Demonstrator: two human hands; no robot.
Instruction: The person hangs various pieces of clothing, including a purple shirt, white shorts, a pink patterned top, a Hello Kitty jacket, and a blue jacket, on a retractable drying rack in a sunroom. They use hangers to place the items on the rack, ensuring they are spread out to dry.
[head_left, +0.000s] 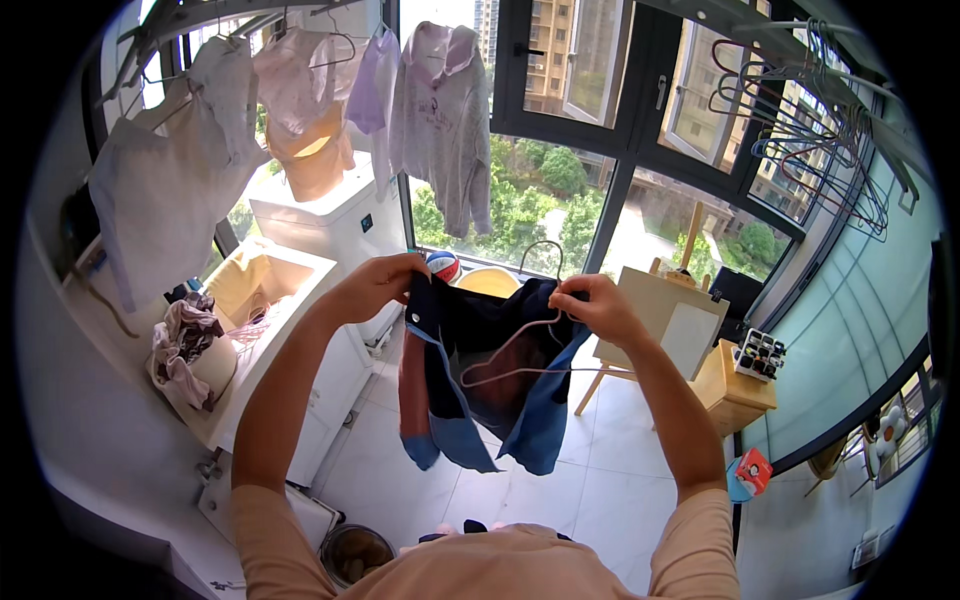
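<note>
My left hand (382, 289) pinches one top edge of a dark navy, blue and brownish-red jacket (457, 397), which hangs spread out before me. At its other top edge, my right hand (596, 304) grips the cloth together with a thin wire clothes hanger (499, 352). The hanger's hook stands up beside my right fingers. Its triangular frame lies across the front of the garment's opening, and its far end passes behind my right forearm. A metal snap shows on the dark cloth near my left hand.
Clothes, among them a grey hooded sweatshirt (442, 127), hang at upper left. Bare hangers (817, 135) cluster at upper right. A sink cabinet (307, 277) with clothes stands left; an easel (652, 322) and a wooden cabinet (731, 390) stand right. A basketball (444, 265) sits by the window.
</note>
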